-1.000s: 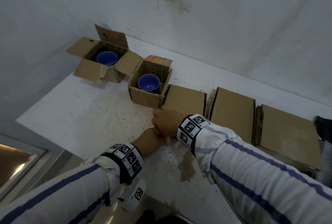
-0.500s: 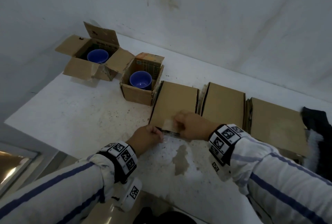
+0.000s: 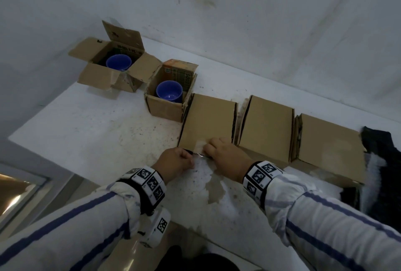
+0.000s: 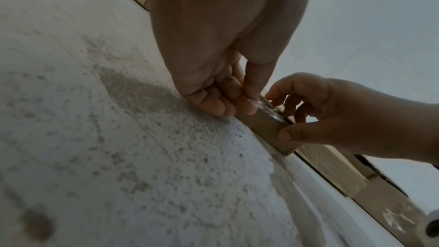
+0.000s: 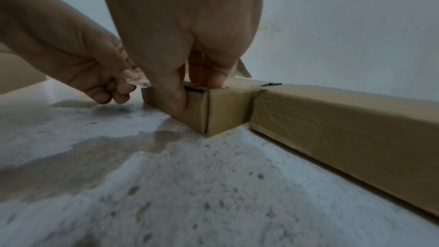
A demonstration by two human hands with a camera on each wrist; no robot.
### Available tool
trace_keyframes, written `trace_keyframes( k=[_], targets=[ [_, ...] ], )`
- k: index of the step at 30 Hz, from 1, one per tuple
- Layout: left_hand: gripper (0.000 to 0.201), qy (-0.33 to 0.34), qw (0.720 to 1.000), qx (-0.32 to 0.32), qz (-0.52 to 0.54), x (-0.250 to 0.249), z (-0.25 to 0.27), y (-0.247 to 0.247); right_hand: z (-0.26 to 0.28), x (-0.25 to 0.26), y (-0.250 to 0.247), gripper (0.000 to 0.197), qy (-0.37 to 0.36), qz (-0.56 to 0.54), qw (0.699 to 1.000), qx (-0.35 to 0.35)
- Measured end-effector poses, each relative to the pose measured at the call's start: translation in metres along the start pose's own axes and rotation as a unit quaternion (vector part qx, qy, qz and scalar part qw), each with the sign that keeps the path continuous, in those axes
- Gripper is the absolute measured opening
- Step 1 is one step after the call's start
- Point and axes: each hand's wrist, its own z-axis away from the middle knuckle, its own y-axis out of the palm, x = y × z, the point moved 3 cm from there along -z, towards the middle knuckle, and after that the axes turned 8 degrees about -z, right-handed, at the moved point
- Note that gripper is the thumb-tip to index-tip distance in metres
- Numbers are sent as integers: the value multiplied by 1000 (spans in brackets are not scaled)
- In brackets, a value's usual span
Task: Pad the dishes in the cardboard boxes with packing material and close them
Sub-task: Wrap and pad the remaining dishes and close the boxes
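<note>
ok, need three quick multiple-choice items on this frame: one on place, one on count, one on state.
1. Where is the right hand?
A. On the near edge of the leftmost closed flat box
B. Inside an open box
C. On the dark cloth

2. How many blue bowls show?
A. One
B. Two
C. Four

3. What state is the box with the nearer blue bowl in?
A. Taped shut
B. Flattened
C. Open, with no padding seen on the bowl

Key: 1 A, its fingers rest on that box's top while the left hand pinches a clear strip; 2 B, the second bowl sits in the far open box; 3 C, the bowl's inside is bare.
</note>
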Motion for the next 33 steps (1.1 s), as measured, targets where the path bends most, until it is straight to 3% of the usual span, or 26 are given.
trace_keyframes(
  k=[5, 11, 20, 24, 27, 30, 33],
  targets=[
    [15, -44, 999, -18, 17, 5, 2, 2, 0, 1, 1, 34, 12, 25, 999, 38],
    [18, -68, 998, -9, 16, -1, 1, 3, -1, 4, 3, 31, 24, 37, 998, 32],
    [5, -16, 996, -85, -37, 4, 9, 9, -8, 11, 14, 33, 12, 72, 996, -44],
    [4, -16, 996, -57, 68, -4, 14, 6, -6, 16, 14, 42, 12, 87, 995, -48],
    [7, -37, 988, -26, 148, -5, 17, 2, -6, 19, 11, 30, -11, 98, 992, -79],
    [12, -68, 985, -12, 159, -2, 17, 0, -6, 23, 8, 20, -19, 78, 992, -97],
    [17, -73, 986, -44, 143, -8, 15, -2, -9, 26, 8, 28, -12, 54, 992, -110]
  ],
)
